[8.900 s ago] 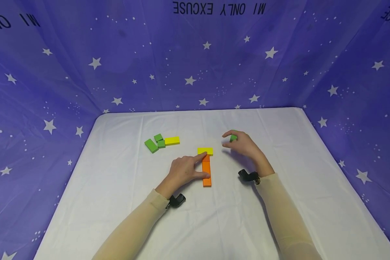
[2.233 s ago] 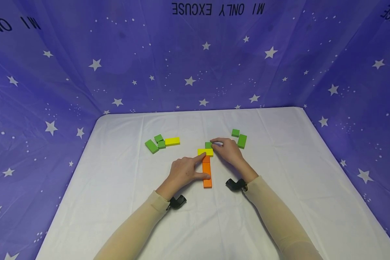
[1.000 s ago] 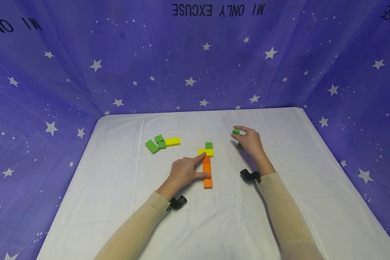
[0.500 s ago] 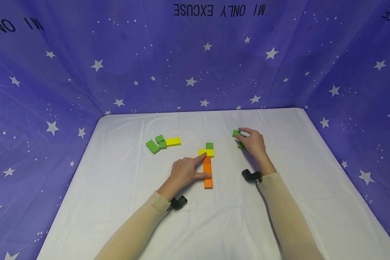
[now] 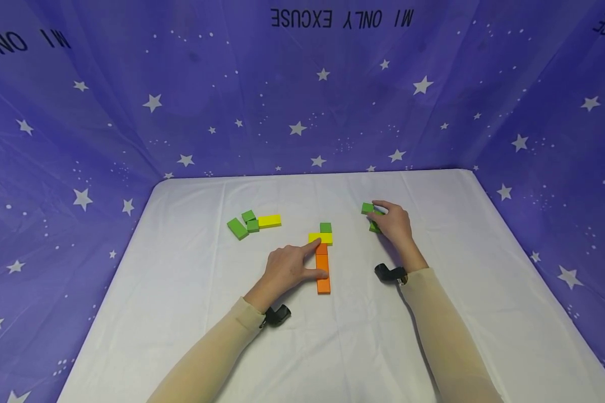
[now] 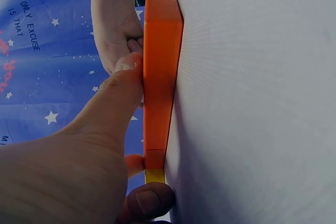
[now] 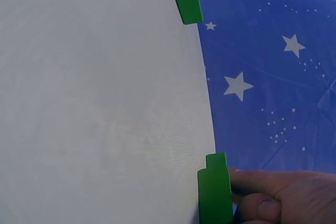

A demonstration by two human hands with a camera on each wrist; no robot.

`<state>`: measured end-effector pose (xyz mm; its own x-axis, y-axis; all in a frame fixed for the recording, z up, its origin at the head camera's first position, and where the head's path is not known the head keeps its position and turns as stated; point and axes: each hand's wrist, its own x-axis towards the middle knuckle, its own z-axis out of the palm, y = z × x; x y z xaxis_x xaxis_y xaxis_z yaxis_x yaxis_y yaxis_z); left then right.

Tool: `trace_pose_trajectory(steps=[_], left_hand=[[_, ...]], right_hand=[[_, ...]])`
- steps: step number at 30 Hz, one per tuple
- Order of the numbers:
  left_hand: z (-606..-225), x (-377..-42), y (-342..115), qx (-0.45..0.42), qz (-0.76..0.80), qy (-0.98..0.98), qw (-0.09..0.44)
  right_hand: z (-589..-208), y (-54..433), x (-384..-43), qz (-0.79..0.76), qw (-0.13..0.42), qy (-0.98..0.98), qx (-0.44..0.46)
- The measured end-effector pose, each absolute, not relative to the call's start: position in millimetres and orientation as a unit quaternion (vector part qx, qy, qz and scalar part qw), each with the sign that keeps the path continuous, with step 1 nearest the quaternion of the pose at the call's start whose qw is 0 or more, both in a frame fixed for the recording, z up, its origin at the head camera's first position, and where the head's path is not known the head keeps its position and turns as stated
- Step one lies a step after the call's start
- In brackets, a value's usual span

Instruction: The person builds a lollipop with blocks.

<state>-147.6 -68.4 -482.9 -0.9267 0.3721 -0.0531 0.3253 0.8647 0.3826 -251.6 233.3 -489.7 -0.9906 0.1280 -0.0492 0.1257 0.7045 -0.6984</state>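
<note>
My spread left grip [image 5: 288, 267] touches the yellow block [image 5: 326, 240]; rightward of that block, my right grip [image 5: 396, 221], clamping unclear, adjoins a small green block [image 5: 366, 208].

Left cluster [image 5: 252, 226], middle row [image 5: 322, 261] and right pair of blocks [image 5: 367, 208] lie on the table [image 5: 181, 302].

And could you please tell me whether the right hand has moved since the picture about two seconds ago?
Yes: in the head view, the right hand has moved right, away from the central yellow block, which stayed put.
</note>
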Motion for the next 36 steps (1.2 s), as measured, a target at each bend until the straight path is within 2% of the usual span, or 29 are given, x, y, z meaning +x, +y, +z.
trace_pose_trajectory(steps=[26,36], left_hand=[[-483.2,-148.3,-68.8,0.178,0.196,0.962,0.071],[-483.9,-148.5,-69.3,0.178,0.192,0.962,0.071]], right_hand=[[-485.3,230.5,-252.7,0.407,-0.002,-0.909,-0.087],[-474.9,223.2,-248.1,0.414,0.007,-0.908,-0.058]])
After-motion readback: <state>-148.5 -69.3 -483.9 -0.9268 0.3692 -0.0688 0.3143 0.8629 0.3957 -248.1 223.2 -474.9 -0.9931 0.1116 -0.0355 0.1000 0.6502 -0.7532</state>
